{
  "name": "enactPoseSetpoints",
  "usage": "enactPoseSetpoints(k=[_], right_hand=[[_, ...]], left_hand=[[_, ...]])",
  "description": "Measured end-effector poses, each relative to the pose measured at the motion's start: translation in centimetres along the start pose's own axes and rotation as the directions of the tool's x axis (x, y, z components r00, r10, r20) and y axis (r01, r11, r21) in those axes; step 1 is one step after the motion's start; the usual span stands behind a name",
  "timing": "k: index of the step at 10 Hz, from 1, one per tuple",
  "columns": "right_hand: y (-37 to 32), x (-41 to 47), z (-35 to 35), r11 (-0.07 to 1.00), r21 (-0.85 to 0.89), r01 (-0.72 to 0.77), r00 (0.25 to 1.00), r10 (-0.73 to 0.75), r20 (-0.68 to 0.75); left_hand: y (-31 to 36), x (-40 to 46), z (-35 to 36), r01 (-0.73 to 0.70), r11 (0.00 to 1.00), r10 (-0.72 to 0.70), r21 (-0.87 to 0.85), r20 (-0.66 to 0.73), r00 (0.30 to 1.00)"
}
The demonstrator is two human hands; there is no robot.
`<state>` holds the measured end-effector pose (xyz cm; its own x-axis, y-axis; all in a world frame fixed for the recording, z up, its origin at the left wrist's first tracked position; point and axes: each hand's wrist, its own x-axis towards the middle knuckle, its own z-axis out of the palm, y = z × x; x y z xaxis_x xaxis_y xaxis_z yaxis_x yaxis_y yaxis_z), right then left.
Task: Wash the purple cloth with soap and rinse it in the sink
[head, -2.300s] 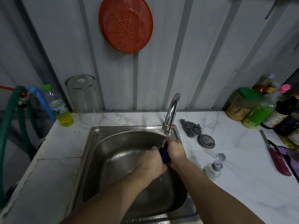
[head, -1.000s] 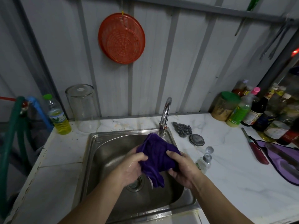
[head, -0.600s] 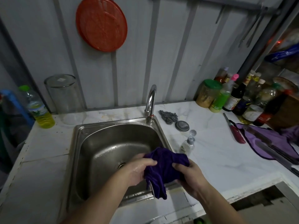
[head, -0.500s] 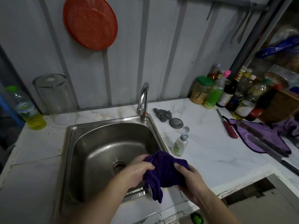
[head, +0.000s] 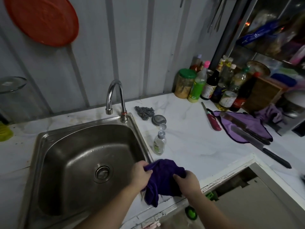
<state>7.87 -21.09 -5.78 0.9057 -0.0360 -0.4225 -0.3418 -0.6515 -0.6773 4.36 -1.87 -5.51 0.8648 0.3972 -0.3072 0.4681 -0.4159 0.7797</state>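
Note:
A dark purple cloth (head: 163,177) hangs bunched between my two hands, above the counter just right of the steel sink (head: 49,146). My left hand (head: 140,176) grips its left edge and my right hand (head: 188,182) grips its right edge. One corner droops toward the counter's front edge. A small clear soap bottle (head: 159,142) with its cap flipped open stands on the counter beside the sink. No water runs from the chrome tap (head: 113,95).
A steel scourer (head: 145,112) and a round metal lid (head: 158,120) lie behind the soap. Right of them are a red-handled knife (head: 212,119), a lilac cloth (head: 244,128) under two long knives, and several sauce bottles (head: 214,83) at the wall.
My hands have carried the cloth out of the sink bowl and rightward over the counter. The view has swung right, so the left-side bottle and hose have left the frame.

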Motion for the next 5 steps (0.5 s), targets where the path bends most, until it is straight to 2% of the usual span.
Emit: enactPoseSetpoints(k=[1,3,4,5], right_hand=[[-0.3,0.5,-0.1,0.969,-0.229,0.092,0.996,-0.089,0.024],[-0.9,0.9,-0.2,0.869,-0.479,0.126,0.992,-0.116,0.052],[-2.9,-0.3,-0.1,0.591,-0.781,0.203,0.937,-0.348,-0.02],[-6.2,-0.5,0.9,0.467,-0.741,0.483,0.814,-0.552,0.183]], left_hand=[[-0.5,-0.1,0.5,0.006,0.995,-0.003,0.102,-0.03,1.0],[-0.3,-0.3,-0.1,0.043,0.991,-0.04,0.124,-0.029,0.999],[-0.5,-1.0,-1.6,0.083,0.986,-0.078,0.144,-0.045,0.996],[-0.2,-0.8,-3.3,0.094,0.986,-0.076,0.136,-0.129,0.989]])
